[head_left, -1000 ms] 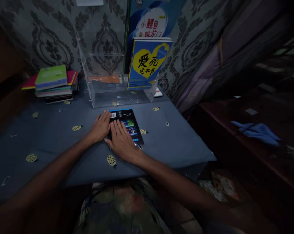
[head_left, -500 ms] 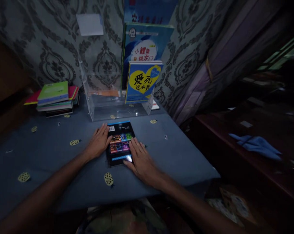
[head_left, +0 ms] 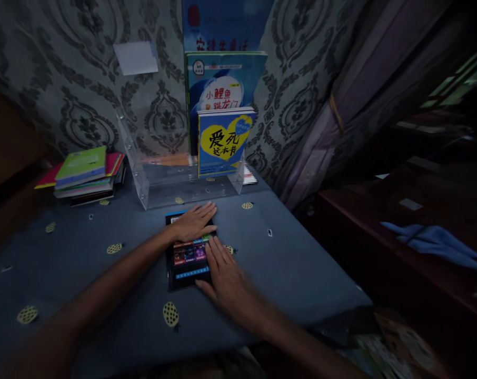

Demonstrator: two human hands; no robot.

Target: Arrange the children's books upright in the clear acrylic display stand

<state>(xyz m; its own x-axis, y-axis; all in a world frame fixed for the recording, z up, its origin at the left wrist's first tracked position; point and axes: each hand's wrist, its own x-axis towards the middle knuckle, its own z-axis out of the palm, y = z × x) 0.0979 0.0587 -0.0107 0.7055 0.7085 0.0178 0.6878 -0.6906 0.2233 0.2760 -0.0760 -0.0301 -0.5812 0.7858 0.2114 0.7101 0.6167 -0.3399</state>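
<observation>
A black book (head_left: 183, 268) with a blue strip and rows of small coloured pictures lies flat on the cloth-covered table. Across its upper part rests my left hand (head_left: 193, 222), fingers stretched toward the right and covering the top corner. My right hand (head_left: 227, 271) lies along the book's right edge, fingers straight and pointing up and away. Neither hand is wrapped round anything. Behind the book stands a clear acrylic rack (head_left: 143, 184), and in its right side a blue book with a yellow heart (head_left: 225, 145) stands upright.
Taller books, one teal (head_left: 222, 79), stand behind the yellow-heart book. A stack of books and booklets (head_left: 82, 171) lies at the back left. The table's right edge drops off beside a dark red surface holding a blue cloth (head_left: 431, 245). A purple curtain (head_left: 317, 137) hangs at the right.
My left hand has moved from the book's left edge to lie across its top. My right hand stays at the right edge. The view has shifted slightly.
</observation>
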